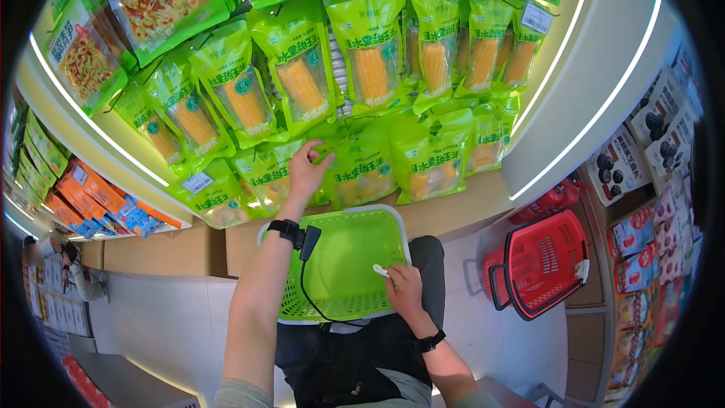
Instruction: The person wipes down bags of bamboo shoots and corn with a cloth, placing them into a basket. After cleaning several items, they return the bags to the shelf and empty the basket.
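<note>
My left hand (306,170) is stretched forward at the lower row of green corn bags, its fingers curved and apart, in front of a bag (276,170). Whether the fingertips touch the bag cannot be made out. Below it, a green basket (343,253) with a light rim rests at my lap, and no goods show inside. My right hand (405,287) is closed on the basket's white handle (381,270) near the right rim. More upright corn bags (370,57) hang in the row above.
A red basket (540,257) stands on the floor at right. Brown boxes (165,253) line the shelf base. Orange and blue packs (94,189) are at left, black-and-white packs (615,162) at right. A black cable (308,287) runs from my left wrist. Another person (72,257) is at far left.
</note>
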Available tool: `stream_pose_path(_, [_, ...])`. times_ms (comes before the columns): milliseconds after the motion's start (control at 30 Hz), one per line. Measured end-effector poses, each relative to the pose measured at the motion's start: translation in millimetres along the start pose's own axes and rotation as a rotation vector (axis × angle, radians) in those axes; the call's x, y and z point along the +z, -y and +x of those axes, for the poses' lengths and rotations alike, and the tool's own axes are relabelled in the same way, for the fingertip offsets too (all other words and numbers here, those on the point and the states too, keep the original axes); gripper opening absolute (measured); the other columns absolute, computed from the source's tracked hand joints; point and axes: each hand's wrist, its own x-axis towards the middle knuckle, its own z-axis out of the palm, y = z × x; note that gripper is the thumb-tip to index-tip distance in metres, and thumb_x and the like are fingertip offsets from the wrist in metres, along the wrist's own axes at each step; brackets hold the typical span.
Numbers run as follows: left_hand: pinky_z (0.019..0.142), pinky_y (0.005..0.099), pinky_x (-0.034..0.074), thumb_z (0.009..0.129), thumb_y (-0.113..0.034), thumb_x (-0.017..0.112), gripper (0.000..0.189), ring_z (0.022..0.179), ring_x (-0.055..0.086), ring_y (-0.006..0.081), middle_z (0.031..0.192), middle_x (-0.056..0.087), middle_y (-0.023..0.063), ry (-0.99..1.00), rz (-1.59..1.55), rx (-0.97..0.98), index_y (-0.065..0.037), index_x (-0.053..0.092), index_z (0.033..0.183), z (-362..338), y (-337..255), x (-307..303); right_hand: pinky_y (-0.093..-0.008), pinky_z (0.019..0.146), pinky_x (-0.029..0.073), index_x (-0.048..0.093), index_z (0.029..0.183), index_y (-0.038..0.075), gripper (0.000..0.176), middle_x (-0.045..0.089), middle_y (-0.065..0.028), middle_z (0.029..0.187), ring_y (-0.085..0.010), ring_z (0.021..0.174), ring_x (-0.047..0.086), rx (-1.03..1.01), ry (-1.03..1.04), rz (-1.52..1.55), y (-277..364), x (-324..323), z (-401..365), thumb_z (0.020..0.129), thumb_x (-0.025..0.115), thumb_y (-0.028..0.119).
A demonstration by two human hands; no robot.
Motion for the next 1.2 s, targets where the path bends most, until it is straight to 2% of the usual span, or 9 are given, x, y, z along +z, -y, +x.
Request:
stream_pose_path(33, [0.08, 0.0421, 0.054, 0.081, -0.022, 0.084, 0.047, 0.087, 0.068, 0.0285, 0.093, 0.069, 0.0118, 0.0, 0.0, 0.005, -0.004, 0.068, 0.122, 4.0, 2.0, 2.1, -0.0413, 0.078, 0.048, 0.07, 0.099, 0.004, 0.018, 0.067, -0.0093, 0.097, -0.0313, 0.087, 0.063, 0.0, -0.005, -0.001, -0.3, 0.0, 0.0, 0.081, 0.072, 0.0])
stream_pose_path(100, [0.081, 0.0419, 0.055, 0.083, -0.02, 0.081, 0.029, 0.087, 0.069, 0.0353, 0.094, 0.072, 0.0177, -0.04, 0.175, 0.331, -0.005, 0.076, 0.107, 10.3, 6.9, 5.5, -0.0415, 0.078, 0.048, 0.07, 0.099, 0.004, 0.018, 0.067, -0.0091, 0.097, -0.0312, 0.088, 0.063, 0.005, -0.001, 0.006, -0.3, 0.7, -0.3, 0.081, 0.071, 0.0])
stream_pose_path(233, [0.081, 0.0426, 0.056, 0.087, -0.015, 0.076, 0.022, 0.09, 0.069, 0.0399, 0.1, 0.073, 0.0218, -0.035, 0.228, 0.31, -0.004, 0.077, 0.105, 13.4, 9.1, 5.6, -0.0419, 0.077, 0.048, 0.07, 0.098, 0.004, 0.018, 0.067, -0.0087, 0.096, -0.031, 0.088, 0.063, 0.008, -0.014, 0.0, 0.9, 0.5, -0.3, 0.081, 0.071, 0.0])
stream_pose_path(333, [0.082, 0.0429, 0.057, 0.089, -0.01, 0.072, 0.017, 0.096, 0.07, 0.039, 0.108, 0.073, 0.0222, 0.038, 0.077, 0.359, -0.003, 0.076, 0.104, -0.4, 5.8, -0.8, -0.0411, 0.078, 0.048, 0.072, 0.099, 0.004, 0.017, 0.067, -0.0087, 0.097, -0.03, 0.09, 0.063, 0.022, 0.013, -0.011, 0.2, -1.3, 0.7, 0.082, 0.069, 0.003])
stream_pose_path(400, [0.081, 0.0425, 0.057, 0.089, -0.002, 0.067, 0.019, 0.094, 0.07, 0.0398, 0.108, 0.073, 0.021, -0.014, 0.103, 0.413, -0.003, 0.076, 0.106, -10.6, 8.1, -4.2, -0.0415, 0.078, 0.048, 0.072, 0.1, 0.004, 0.017, 0.067, -0.009, 0.097, -0.0299, 0.09, 0.063, 0.005, 0.009, -0.001, -0.2, -0.6, -0.1, 0.082, 0.069, 0.003])
stream_pose_path(633, [0.085, 0.0406, 0.055, 0.085, 0.007, 0.064, 0.032, 0.101, 0.069, 0.0389, 0.112, 0.072, 0.02, -0.07, 0.138, 0.46, -0.003, 0.072, 0.114, -29.4, -11.3, -36.6, -0.0421, 0.079, 0.048, 0.071, 0.099, 0.004, 0.017, 0.067, -0.0097, 0.097, -0.0302, 0.09, 0.063, 0.001, 0.001, -0.008, 0.3, 0.2, -0.8, 0.082, 0.069, 0.005])
stream_pose_path(700, [0.088, 0.0411, 0.056, 0.078, 0.011, 0.064, 0.039, 0.102, 0.069, 0.0372, 0.111, 0.072, 0.0174, -0.165, 0.12, 0.559, -0.005, 0.072, 0.113, -33.0, -10.1, -43.5, -0.0423, 0.079, 0.048, 0.071, 0.098, 0.003, 0.016, 0.067, -0.0099, 0.096, -0.0306, 0.09, 0.063, -0.001, -0.005, -0.008, 1.0, -0.2, -0.8, 0.082, 0.069, 0.004])
stream_pose_path(1000, [0.085, 0.0389, 0.054, 0.076, 0.015, 0.06, 0.038, 0.097, 0.068, 0.0333, 0.105, 0.072, 0.0151, -0.385, 0.107, 0.754, -0.004, 0.072, 0.108, -46.2, -75.2, -112.6, -0.0422, 0.077, 0.047, 0.071, 0.098, 0.003, 0.015, 0.067, -0.0104, 0.095, -0.0315, 0.088, 0.062, 0.004, -0.018, -0.009, -0.4, 2.2, -2.6, 0.083, 0.069, 0.002])
stream_pose_path(1200, [0.081, 0.0356, 0.049, 0.075, 0.017, 0.059, 0.03, 0.088, 0.061, 0.0318, 0.089, 0.064, 0.0125, -0.451, -0.047, 0.627, -0.001, 0.065, 0.097, -87.5, -94.7, -171.7, -0.0409, 0.076, 0.046, 0.068, 0.097, 0.0, 0.011, 0.065, -0.0128, 0.092, -0.033, 0.085, 0.061, 0.149, -0.215, 0.077, -5.9, 4.5, -5.0, 0.086, 0.068, -0.002])
